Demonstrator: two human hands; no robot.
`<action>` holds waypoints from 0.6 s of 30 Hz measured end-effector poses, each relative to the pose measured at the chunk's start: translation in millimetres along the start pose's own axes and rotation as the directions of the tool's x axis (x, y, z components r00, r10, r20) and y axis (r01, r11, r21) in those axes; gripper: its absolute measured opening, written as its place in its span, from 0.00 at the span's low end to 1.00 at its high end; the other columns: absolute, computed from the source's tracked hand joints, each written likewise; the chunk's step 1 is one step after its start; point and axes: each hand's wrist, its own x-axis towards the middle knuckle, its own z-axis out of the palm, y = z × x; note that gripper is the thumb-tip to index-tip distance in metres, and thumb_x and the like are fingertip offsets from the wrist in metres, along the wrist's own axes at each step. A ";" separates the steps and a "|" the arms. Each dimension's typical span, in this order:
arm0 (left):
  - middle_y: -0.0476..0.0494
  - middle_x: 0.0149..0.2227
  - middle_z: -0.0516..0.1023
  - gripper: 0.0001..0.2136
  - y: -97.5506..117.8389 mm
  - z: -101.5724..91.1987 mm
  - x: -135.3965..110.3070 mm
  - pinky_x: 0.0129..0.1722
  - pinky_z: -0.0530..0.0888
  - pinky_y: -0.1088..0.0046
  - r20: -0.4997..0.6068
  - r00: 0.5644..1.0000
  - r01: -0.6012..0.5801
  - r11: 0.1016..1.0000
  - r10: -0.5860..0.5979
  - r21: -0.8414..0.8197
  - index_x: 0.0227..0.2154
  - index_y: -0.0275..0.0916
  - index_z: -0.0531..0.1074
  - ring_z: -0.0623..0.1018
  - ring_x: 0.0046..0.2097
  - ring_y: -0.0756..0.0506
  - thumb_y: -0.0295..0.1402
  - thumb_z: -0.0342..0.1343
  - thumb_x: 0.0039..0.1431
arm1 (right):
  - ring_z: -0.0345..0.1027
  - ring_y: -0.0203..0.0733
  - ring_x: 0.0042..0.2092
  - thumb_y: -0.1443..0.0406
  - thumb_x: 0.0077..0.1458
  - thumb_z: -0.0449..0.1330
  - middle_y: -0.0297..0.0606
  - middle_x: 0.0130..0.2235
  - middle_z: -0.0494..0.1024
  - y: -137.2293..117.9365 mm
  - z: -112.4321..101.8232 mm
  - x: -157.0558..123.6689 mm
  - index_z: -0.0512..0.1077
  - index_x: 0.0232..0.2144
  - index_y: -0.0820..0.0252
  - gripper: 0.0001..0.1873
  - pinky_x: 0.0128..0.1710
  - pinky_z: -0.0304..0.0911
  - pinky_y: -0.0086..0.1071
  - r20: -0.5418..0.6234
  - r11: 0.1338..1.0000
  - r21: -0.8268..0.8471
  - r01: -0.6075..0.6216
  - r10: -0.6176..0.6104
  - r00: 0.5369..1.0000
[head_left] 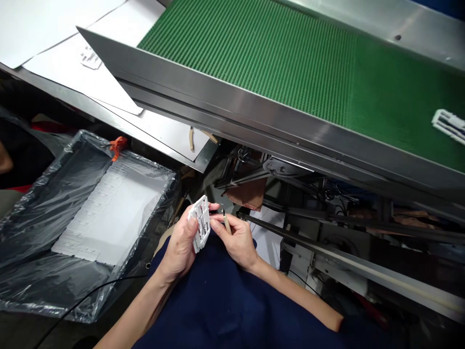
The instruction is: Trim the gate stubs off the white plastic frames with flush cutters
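Observation:
My left hand (181, 245) is closed around a small white plastic molded part (200, 222), held upright over my lap. My right hand (236, 237) pinches the part's right edge with its fingertips and also grips a thin pen-like tool (225, 220) with a dark tip pointing up. Both hands meet above a dark blue cloth (218, 300) on my lap. Another white plastic part (448, 124) lies on the green conveyor belt (290, 63) at the far right.
A box lined with clear plastic film (72, 223) sits at my left, holding rows of white parts (109, 208). An orange clip (116, 145) grips its rim. The conveyor's steel side rail (232, 104) runs diagonally above my hands. Pliers (192, 138) lie on the white table sheet.

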 end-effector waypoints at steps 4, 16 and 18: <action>0.42 0.48 0.73 0.20 0.0 -2.2 1.4 0.51 0.70 0.66 0.052 0.995 -0.099 0.977 0.090 0.189 0.48 0.42 0.66 0.73 0.49 0.42 0.41 0.59 0.54 | 0.69 0.39 0.40 0.60 0.55 0.60 0.38 0.39 0.76 -6.8 -2.5 2.3 0.74 0.38 0.63 0.12 0.42 0.64 0.29 0.050 0.998 0.048 0.027 -0.030 0.998; 0.45 0.46 0.70 0.23 -6.2 -11.3 -2.2 0.47 0.68 0.68 0.069 0.949 -0.267 0.668 0.308 0.695 0.50 0.46 0.64 0.72 0.46 0.43 0.32 0.63 0.50 | 0.66 0.33 0.33 0.57 0.55 0.60 0.35 0.34 0.72 -13.5 -13.8 4.4 0.70 0.44 0.60 0.17 0.34 0.63 0.26 0.119 0.939 0.339 -0.062 0.022 0.993; 0.45 0.47 0.69 0.22 -5.4 -10.6 -2.0 0.47 0.68 0.69 0.090 0.946 -0.285 0.663 0.312 0.692 0.49 0.47 0.65 0.71 0.47 0.44 0.32 0.62 0.50 | 0.62 0.30 0.28 0.58 0.52 0.62 0.32 0.31 0.69 -21.8 -19.2 7.8 0.68 0.50 0.58 0.23 0.30 0.60 0.25 0.228 0.952 0.293 -0.083 0.014 0.974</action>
